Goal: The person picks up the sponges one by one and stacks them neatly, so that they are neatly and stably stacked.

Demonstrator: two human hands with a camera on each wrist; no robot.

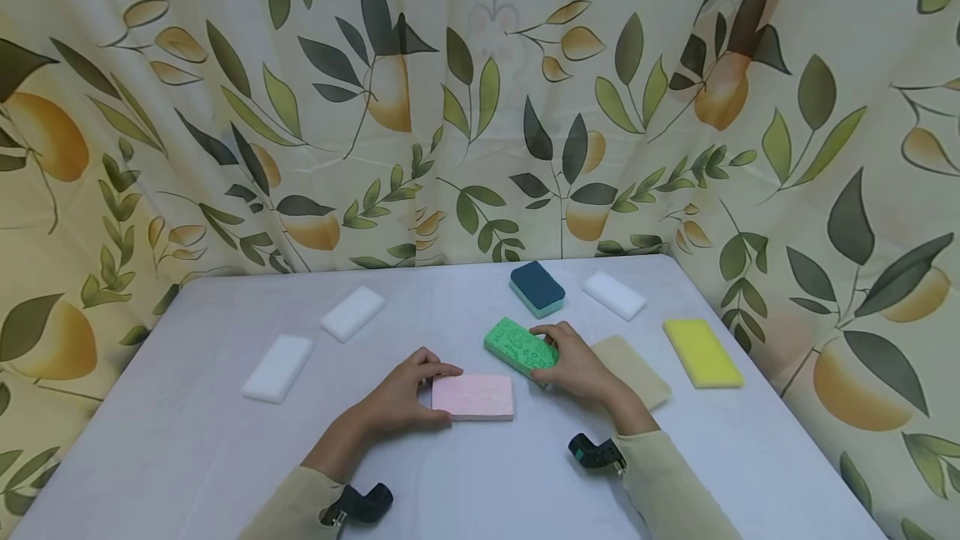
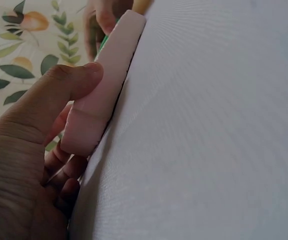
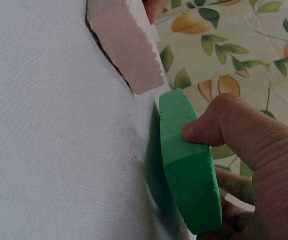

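Note:
My left hand (image 1: pixel 408 392) grips the left end of a pink sponge (image 1: pixel 474 397), thumb on its near side and fingers behind. The sponge lies flat on the white table, and in the left wrist view the thumb presses on its pink side (image 2: pixel 106 75). To its upper right, a green patterned sponge (image 1: pixel 517 347) is held by my right hand (image 1: pixel 577 363) at its right end. In the right wrist view the thumb lies on the near side of the green sponge (image 3: pixel 184 155), with a shadow on the cloth beneath it. The pink sponge (image 3: pixel 126 47) shows just beyond.
Behind my right hand lies a beige sponge (image 1: pixel 633 369), partly hidden by the wrist. Farther right is a yellow sponge (image 1: pixel 702 353). A dark-topped teal sponge (image 1: pixel 537 288) and a white sponge (image 1: pixel 615 296) sit at the back. Two white sponges (image 1: pixel 278 367) lie left.

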